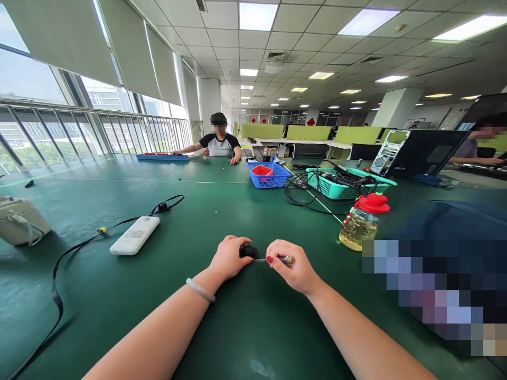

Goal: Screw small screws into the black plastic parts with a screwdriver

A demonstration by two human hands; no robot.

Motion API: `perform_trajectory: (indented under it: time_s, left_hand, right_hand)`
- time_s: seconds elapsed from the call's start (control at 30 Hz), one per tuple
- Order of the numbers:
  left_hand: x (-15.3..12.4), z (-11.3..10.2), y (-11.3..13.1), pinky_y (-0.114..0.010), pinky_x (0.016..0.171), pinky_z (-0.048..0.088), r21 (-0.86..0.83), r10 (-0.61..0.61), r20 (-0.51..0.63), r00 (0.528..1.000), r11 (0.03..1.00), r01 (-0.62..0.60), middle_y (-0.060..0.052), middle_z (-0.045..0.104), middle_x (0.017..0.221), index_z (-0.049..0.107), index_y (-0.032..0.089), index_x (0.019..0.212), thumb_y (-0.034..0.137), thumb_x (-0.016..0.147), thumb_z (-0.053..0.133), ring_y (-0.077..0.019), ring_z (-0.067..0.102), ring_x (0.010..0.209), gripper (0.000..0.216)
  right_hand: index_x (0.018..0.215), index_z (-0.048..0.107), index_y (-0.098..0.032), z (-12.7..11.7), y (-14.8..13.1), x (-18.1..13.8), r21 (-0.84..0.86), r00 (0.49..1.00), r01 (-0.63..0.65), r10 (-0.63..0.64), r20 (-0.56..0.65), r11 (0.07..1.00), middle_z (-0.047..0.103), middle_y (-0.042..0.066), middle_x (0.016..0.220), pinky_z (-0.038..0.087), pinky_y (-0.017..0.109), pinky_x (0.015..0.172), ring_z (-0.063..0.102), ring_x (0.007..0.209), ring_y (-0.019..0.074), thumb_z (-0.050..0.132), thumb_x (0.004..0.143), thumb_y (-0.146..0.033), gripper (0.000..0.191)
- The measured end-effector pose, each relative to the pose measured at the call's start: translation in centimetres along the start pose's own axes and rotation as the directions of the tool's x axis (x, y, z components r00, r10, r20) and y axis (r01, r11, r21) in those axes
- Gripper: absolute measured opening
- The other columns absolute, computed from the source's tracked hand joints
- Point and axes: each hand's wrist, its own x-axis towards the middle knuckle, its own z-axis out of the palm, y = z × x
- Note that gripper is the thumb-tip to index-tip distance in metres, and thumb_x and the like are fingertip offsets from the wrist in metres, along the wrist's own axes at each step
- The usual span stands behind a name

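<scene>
On the green tabletop [237, 211], my left hand [228, 258] is closed around a small black object [249, 251], perhaps a computer mouse; fingers cover part of it. A pale bracelet [200, 290] circles my left wrist. My right hand [292, 265] grips a screwdriver [290, 260], its handle end showing past my fingers. The thin metal shaft points left and its tip reaches the black object's right side. Whether the tip sits in a screw is too small to tell.
A white power bank [135, 236] and black strap [59, 264] lie left. A red-lidded bottle [360, 227], blue basket [268, 181] and teal basket [332, 191] with cables stand right. A person [220, 140] sits across; dark fabric [455, 227] lies at right.
</scene>
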Motion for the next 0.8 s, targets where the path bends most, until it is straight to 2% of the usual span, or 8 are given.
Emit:
perform_trajectory:
  time_s: [0.1, 0.23, 0.53, 0.8]
  left_hand:
    - [0.02, 0.17, -0.16, -0.042, 0.104, 0.042, 0.032, 0.019, -0.018, 1.000, 0.999, -0.018, -0.007, 0.070, 0.110, 0.068, 0.024, 0.109, 0.032, 0.074, 0.074, -0.0289, 0.053, 0.118, 0.036]
    - [0.05, 0.34, -0.28, -0.041, 0.103, 0.043, 0.034, 0.041, -0.026, 0.999, 0.999, -0.040, -0.006, 0.071, 0.108, 0.069, 0.023, 0.106, 0.029, 0.075, 0.073, -0.0282, 0.053, 0.117, 0.032]
    - [0.10, 0.41, -0.32, -0.043, 0.104, 0.042, 0.045, 0.055, -0.023, 0.998, 0.998, -0.054, -0.007, 0.071, 0.108, 0.069, 0.023, 0.106, 0.029, 0.075, 0.072, -0.0299, 0.052, 0.119, 0.031]
    - [0.05, 0.37, -0.26, -0.044, 0.105, 0.040, 0.070, 0.046, -0.011, 0.999, 0.997, -0.045, -0.006, 0.070, 0.110, 0.068, 0.023, 0.108, 0.030, 0.077, 0.072, -0.0299, 0.049, 0.121, 0.033]
  right_hand:
    - [0.064, 0.058, -0.023, 0.19, -0.35, -0.10, -0.022, 0.999, 0.037, -0.037, -0.005, 0.999, 0.062, 0.004, 0.072, 0.048, 0.030, 0.065, 0.059, 0.068, 0.0175, 0.053, 0.093, -0.040, 0.033]
    - [0.066, 0.059, -0.022, 0.39, -0.52, -0.22, -0.070, 0.998, 0.057, -0.056, 0.012, 0.996, 0.062, 0.005, 0.076, 0.048, 0.030, 0.069, 0.059, 0.071, 0.0173, 0.048, 0.096, -0.032, 0.033]
    - [0.066, 0.057, -0.022, 0.76, -0.90, -0.33, -0.183, 0.980, 0.154, -0.127, 0.151, 0.971, 0.063, 0.005, 0.078, 0.046, 0.028, 0.063, 0.056, 0.068, 0.0163, 0.047, 0.094, -0.025, 0.029]
    - [0.069, 0.060, -0.021, 0.33, -0.83, -0.36, -0.120, 0.987, 0.097, -0.080, 0.141, 0.988, 0.064, 0.006, 0.079, 0.047, 0.029, 0.067, 0.058, 0.072, 0.0170, 0.046, 0.095, -0.025, 0.030]
